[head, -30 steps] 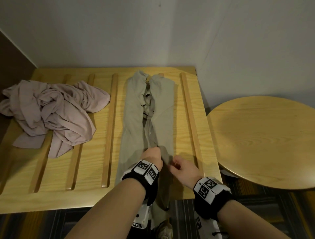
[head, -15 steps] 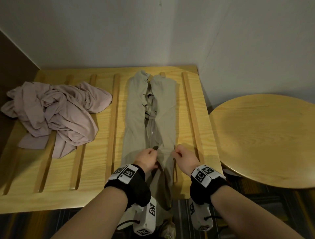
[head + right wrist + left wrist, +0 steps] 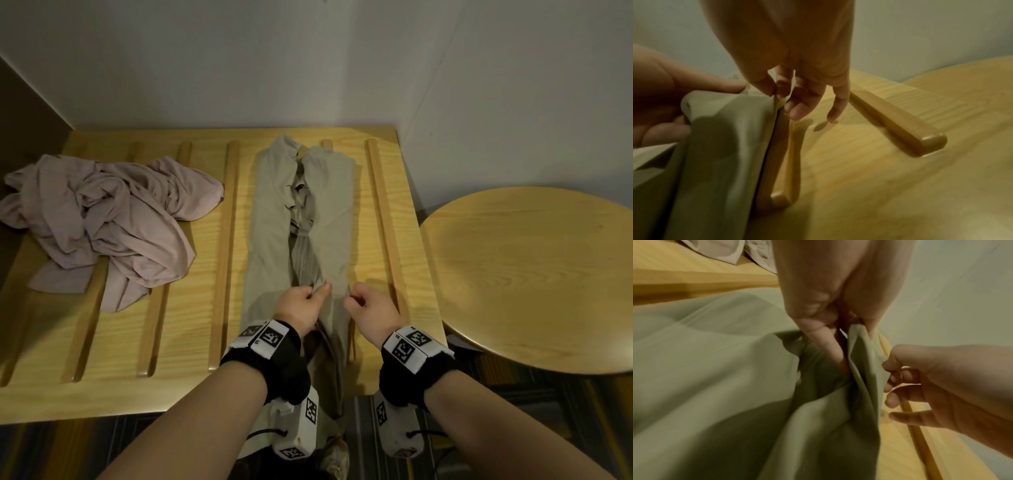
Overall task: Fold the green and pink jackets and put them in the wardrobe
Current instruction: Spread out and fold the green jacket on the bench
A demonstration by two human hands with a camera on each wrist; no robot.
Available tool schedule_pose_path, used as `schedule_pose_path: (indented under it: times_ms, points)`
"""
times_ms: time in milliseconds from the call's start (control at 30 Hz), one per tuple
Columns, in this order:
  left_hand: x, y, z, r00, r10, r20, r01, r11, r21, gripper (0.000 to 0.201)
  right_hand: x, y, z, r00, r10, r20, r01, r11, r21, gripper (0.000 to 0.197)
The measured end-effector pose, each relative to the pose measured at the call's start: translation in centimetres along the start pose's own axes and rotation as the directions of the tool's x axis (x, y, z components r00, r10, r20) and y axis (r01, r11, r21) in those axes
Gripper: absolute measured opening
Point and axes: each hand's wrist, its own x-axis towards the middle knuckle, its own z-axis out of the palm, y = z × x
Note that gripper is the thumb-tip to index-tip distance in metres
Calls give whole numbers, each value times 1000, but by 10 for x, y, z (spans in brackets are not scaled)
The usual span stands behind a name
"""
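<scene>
1. Green jacket [image 3: 301, 219] laid lengthwise on the slatted wooden surface [image 3: 205, 383], folded into a long narrow strip, collar end toward the wall, near end hanging off the front edge.
2. Left hand [image 3: 301, 306] curled round a bunched fold of the green jacket near its lower middle; in the left wrist view, fabric [image 3: 861, 353] pinched between thumb and fingers, index finger tucked into the crease.
3. Right hand [image 3: 371, 310] just beside the left, at the jacket's right edge; in the right wrist view, thumb and forefinger [image 3: 764, 84] nipping that edge of the cloth, the other fingers loosely bent above the wood, not touching it.
4. Jacket's right edge lying along one raised slat [image 3: 777, 162]; another slat [image 3: 898, 125] farther right, bare.
5. Pink jacket [image 3: 106, 222] crumpled in a loose heap on the left part of the same surface, well apart from both hands.
6. Round wooden table [image 3: 534, 274] to the right of the surface.
7. Black wrist straps with white coded markers on both forearms.
</scene>
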Motion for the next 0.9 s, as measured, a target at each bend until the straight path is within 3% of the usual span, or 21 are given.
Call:
schedule_pose_path:
  times_ms: [100,167,300,500,633,767,900]
  points:
    - [2,3,0,988,-128,81,144,962,-231,29,1,1,2,1000,-6,-5,6,1000,-19,35]
    - [4,1,-1,976,-179,126,203,956,-212,33,2,5,6,1000,18,11,-17,1000,-22,31]
    - [6,-4,-3,978,-166,125,173,984,-47,46,-6,14,17,989,134,58,-137,989,58,28]
    - [-12,-23,-2,960,-55,274,37,997,71,30,-22,19,27,994,90,62,-94,993,67,55]
    - [-22,-42,2,979,-66,191,32,984,173,24,-38,18,38,1000,-18,17,18,999,37,50]
    - [-30,-51,3,990,-78,116,75,997,29,17,-48,18,50,985,-105,134,112,993,-46,31]
    - [-38,-54,5,993,-88,83,95,992,-84,26,-52,17,53,973,-142,181,152,988,-41,45]
